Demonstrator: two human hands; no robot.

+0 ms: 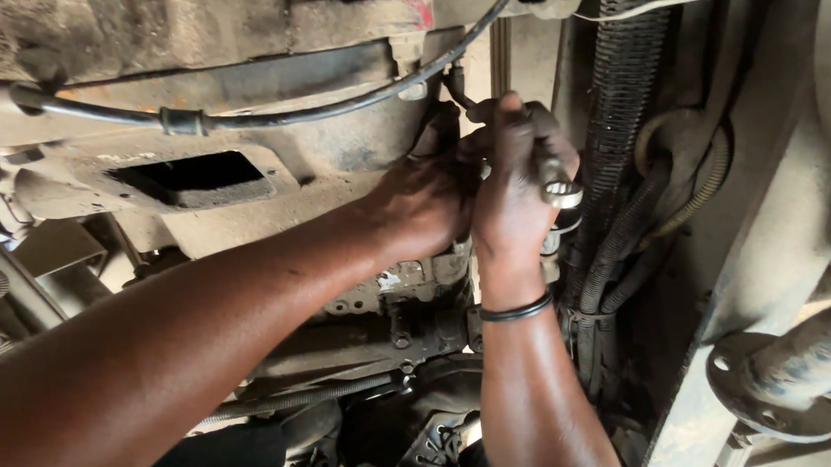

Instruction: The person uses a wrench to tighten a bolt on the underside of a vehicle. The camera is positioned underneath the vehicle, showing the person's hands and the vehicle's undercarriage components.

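I am looking up at the dusty underside of a vehicle. My right hand [516,186] is closed around a metal wrench [558,186], whose ring end sticks out by my knuckles. A dark band circles that wrist. My left hand [421,206] reaches in beside it, fingers pressed against the grimy housing [279,153] where both hands meet. What the left fingers touch is hidden behind the right hand.
A black hose [252,119] with a clamp runs across the housing. Ribbed black conduit [622,93] and cables hang to the right of my hands. A pipe flange [773,389] sits at lower right. A rectangular opening [194,177] shows in the housing at left.
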